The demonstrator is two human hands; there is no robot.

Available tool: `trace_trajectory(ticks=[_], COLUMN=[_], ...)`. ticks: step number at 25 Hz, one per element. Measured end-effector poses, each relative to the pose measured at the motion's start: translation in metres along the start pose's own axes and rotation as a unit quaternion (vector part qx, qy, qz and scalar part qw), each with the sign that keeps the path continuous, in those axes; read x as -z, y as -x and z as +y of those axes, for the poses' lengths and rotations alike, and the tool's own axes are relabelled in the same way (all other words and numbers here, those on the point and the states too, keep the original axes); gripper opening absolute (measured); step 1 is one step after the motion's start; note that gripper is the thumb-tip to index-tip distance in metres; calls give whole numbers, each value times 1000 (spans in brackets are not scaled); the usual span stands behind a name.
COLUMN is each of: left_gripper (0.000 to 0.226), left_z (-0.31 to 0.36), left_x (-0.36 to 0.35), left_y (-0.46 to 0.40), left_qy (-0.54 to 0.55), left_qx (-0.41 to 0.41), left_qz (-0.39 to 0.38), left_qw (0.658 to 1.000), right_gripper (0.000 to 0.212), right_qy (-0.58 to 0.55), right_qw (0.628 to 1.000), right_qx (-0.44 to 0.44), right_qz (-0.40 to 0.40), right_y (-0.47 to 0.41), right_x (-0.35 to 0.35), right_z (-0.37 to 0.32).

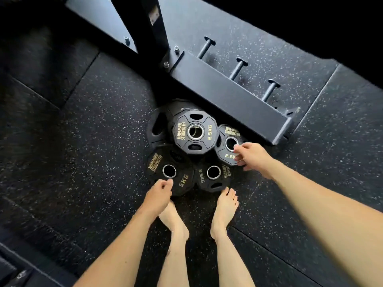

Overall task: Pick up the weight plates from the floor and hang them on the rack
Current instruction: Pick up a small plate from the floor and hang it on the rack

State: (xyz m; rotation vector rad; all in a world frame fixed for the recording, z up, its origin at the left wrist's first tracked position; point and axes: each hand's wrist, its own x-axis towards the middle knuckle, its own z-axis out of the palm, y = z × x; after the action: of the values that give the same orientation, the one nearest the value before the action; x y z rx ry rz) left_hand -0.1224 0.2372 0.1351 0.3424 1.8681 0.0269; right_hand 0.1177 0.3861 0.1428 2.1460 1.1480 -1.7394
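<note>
Several black weight plates with gold lettering lie in a pile on the floor beside the rack's base beam [228,94]. My right hand [251,155] pinches the rim of a 2.5 kg plate [224,147] at the pile's right, thumb at its steel centre hole. My left hand [160,193] hangs with curled fingers over the near edge of a 5 kg plate [182,179]; whether it touches is unclear. Another 2.5 kg plate [195,131] lies on top of larger plates at the back, and one more [213,175] lies at the front. Three bare pegs [238,68] stick out of the beam.
The rack's black upright post [154,30] rises at top centre, bolted to the beam. My bare feet [224,212] stand just in front of the pile on speckled rubber flooring [93,141]. A raised rubber platform [290,65] lies behind the beam.
</note>
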Motion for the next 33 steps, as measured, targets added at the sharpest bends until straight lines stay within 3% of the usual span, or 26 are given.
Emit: trace_trajectory(ticks=[5,8,11,16,21,22,25,28,33], left_gripper=[24,43,52,67,34,32,35,33,31], left_z=[36,47,55,76,67,65,63,69,87], left_x=[-51,-77,-91,-97,-76,-68,-39,-8,52], left_y=[-106,-150,-172,-175,-151,-141,-106,-57,85], left_qy=[236,340,432,416,381,373,366,413,467], left_qx=[47,65,96,93,54,48,19,12,-28], left_qz=[-46,-72,-34,55,34,35,44,60,75], left_qw=[969,935,896,903,922,926,929,909,881], right_gripper=[37,54,63,74,108,106,61,53,37], right_qy=[103,164,184,160,45,27,-63,-154,-231], right_qw=[989,979,978,985,999,999,996,981,967], right_qx=[90,94,71,43,18,9,-5,-17,38], right_qz=[63,81,69,48,-12,-24,-64,-116,-99], right_y=[-146,-202,-231,-247,-221,-204,-141,-71,89], right_x=[-41,-64,-79,-86,-62,-57,-45,-34,-7], right_z=[-21,-32,-41,-43,-26,-24,-21,-30,-79])
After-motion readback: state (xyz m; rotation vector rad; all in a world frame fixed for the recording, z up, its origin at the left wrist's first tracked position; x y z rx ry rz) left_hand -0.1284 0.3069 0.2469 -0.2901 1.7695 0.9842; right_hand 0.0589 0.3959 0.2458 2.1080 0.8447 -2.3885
